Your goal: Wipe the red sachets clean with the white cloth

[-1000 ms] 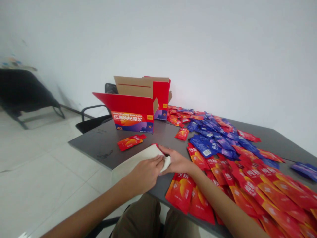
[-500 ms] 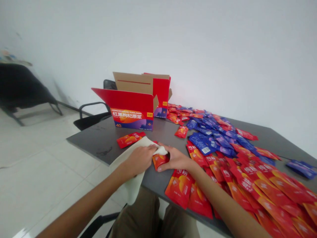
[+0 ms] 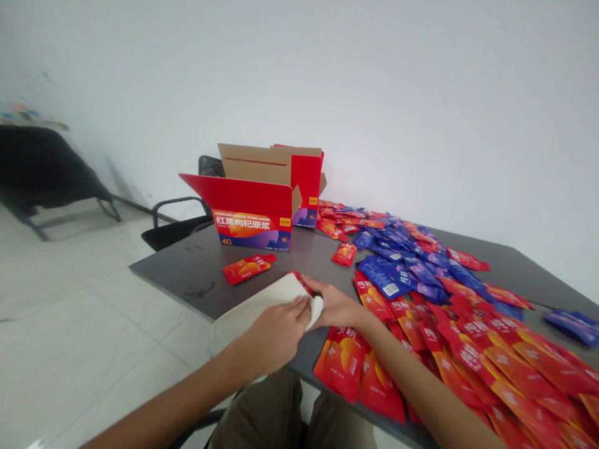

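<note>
Cloth against apparently red pouch.

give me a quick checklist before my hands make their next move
1. Left hand on the white cloth: ok
2. Right hand grip on the covered red pouch: cannot tell, mostly hidden
3. White cloth wholly on the table: not ok, it hangs past the edge
4. Loose red pouch apart from the cloth: ok
5. Front box contents: cannot tell, inside hidden
</note>
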Demonstrator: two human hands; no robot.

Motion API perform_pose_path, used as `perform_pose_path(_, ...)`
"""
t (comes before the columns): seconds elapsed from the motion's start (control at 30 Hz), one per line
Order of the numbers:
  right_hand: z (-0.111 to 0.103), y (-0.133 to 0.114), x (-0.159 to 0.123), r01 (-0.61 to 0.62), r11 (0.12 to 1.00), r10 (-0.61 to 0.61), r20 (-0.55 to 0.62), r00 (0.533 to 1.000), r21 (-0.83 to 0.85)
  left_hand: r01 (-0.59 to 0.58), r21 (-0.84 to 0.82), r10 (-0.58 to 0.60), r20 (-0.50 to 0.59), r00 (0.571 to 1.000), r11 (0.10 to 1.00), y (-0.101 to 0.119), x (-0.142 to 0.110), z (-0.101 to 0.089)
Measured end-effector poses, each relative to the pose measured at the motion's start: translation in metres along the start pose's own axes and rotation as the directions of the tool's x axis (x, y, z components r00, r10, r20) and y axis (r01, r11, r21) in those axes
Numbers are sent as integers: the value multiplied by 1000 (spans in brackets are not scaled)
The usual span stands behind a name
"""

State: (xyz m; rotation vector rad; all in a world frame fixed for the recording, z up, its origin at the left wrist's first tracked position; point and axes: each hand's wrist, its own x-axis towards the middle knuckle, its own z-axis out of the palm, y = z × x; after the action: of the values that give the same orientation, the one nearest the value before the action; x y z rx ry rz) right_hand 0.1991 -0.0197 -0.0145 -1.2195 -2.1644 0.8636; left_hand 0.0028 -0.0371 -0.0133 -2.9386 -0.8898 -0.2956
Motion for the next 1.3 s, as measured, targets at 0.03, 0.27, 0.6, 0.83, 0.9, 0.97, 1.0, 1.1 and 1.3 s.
perform_pose_path(0.03,0,1,0,1,1000,-1,-1,1000,-7,-12,-8,12,5,1000,1000,1,0,-1)
perform_pose_path(0.27,1,5,0,-7,1000,7,-28,1000,4,150,-6,-150,-3,989,989,-4,5,-6)
perform_pose_path(0.6,1,2,-1,-15,1000,15,-25,1000,9,170,-7,-170,-1,985,985,-5,7,-4)
perform_pose_path(0.83,0,1,-1,-51,998,50,-14,999,-36,197,-65,-200,-42,979,978,8,-6,-6)
perform_pose_path(0.9,-1,-1,-3,-87,995,88,5,996,-45,332,-98,-338,-60,939,938,6,-16,-6)
perform_pose_path(0.97,-4,-2,-4,-117,992,119,44,992,-51,393,-164,-409,-77,909,905,8,-32,-2)
perform_pose_path(1.0,-5,-3,-5,-131,990,135,67,989,-51,384,-199,-408,-96,908,902,10,-40,1)
perform_pose_path(1.1,-12,-10,-5,-183,982,188,120,975,-50,409,-243,-452,-163,877,880,17,-61,11)
perform_pose_path(1.3,-3,-39,-7,-241,955,240,-24,970,-174,524,-272,-580,-197,790,807,16,-69,13)
